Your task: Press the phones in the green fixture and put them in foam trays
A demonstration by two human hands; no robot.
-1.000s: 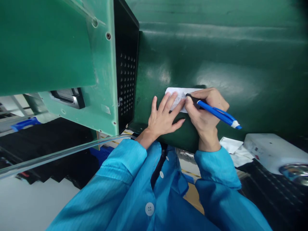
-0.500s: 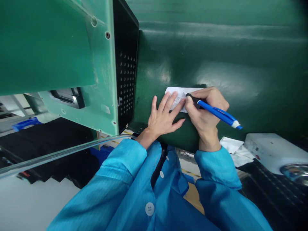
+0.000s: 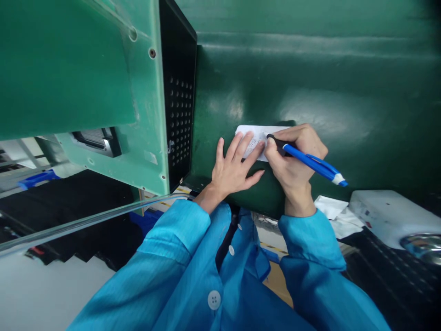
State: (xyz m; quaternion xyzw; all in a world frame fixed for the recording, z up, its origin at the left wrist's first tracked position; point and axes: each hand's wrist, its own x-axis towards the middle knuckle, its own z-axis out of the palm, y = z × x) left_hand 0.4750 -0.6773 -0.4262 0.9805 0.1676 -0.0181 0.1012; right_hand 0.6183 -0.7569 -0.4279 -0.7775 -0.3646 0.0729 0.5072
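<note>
A small white paper label with rounded corners and tiny dark handwriting lies on the dark green surface. My left hand rests with spread fingers, its fingertips pressing on the left part of the paper. Pinched in my right hand is a blue pen with a black grip and a white and blue end. The pen's tip meets the paper near its middle, between my two hands. My right fingers cover the paper's right end.
To the left stands a green housing with a black perforated side panel and a recessed handle. At the right are a white device with a shiny metal part and some white papers. A clear panel edge crosses the lower left.
Both hands, the pen and the paper keep almost the same place. The camera view has shifted very slightly.
</note>
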